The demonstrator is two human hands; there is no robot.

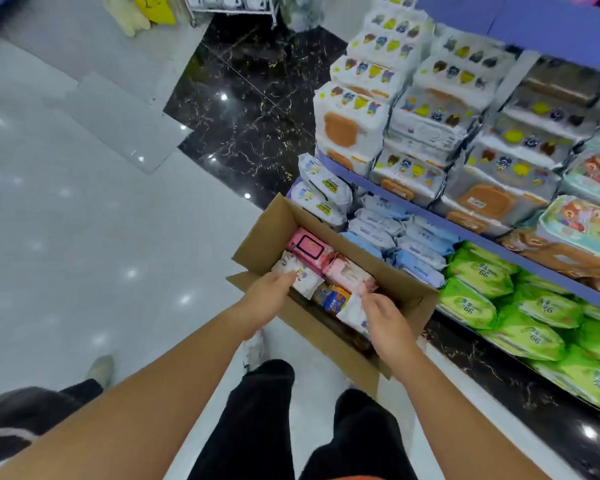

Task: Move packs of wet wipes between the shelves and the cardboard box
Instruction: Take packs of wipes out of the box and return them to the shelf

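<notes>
An open cardboard box [404,289] stands on the floor beside the shelves, holding several wipe packs: a pink pack [309,249], a pale pink pack [349,273], a small blue pack [336,297]. My left hand [267,296] reaches into the box and its fingers touch a white pack [303,280] at the near left side. At the near right side my right hand [381,318] grips another white pack [352,311]. The shelves [440,220] on the right carry white, blue and green packs.
Green wipe packs [520,320] fill the low shelf right of the box, blue packs [406,240] lie behind it. Another person's shoe [101,370] and dark trouser leg are at the lower left. My own legs stand just before the box. Glossy tiled floor spreads to the left.
</notes>
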